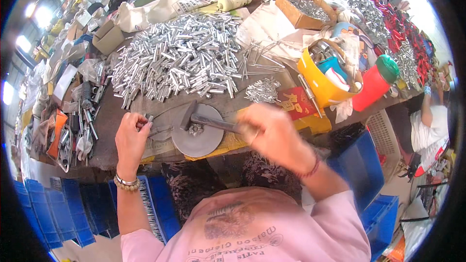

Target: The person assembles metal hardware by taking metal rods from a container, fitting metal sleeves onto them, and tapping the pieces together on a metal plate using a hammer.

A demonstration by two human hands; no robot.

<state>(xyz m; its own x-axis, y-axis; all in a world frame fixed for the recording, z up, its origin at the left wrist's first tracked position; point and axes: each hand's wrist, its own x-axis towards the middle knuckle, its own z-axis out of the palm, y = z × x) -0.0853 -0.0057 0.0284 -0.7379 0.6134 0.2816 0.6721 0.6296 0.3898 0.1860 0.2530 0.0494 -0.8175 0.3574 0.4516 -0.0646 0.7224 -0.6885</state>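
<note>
My left hand (130, 138) is closed in a pinch on a small metal piece (149, 117) at the left of a round grey metal plate (187, 143). A hammer (213, 122) lies across this plate, its dark head (188, 115) over the plate's upper left part. Small metal bits (196, 129) show at the plate's middle, just under the hammer. Blurred by motion, my right hand (272, 133) has its fingers curled round the end of the hammer's handle. Beyond the plate spreads a large heap of short silvery metal tubes (179, 58).
Small metal pins (262, 90) lie beside a red paper (297, 103). A yellow bucket (310, 80) and a red container with a green end (376, 85) stand right. Tools (82, 121) crowd the left edge. Blue crates (361, 160) sit below the table. People work at the far right.
</note>
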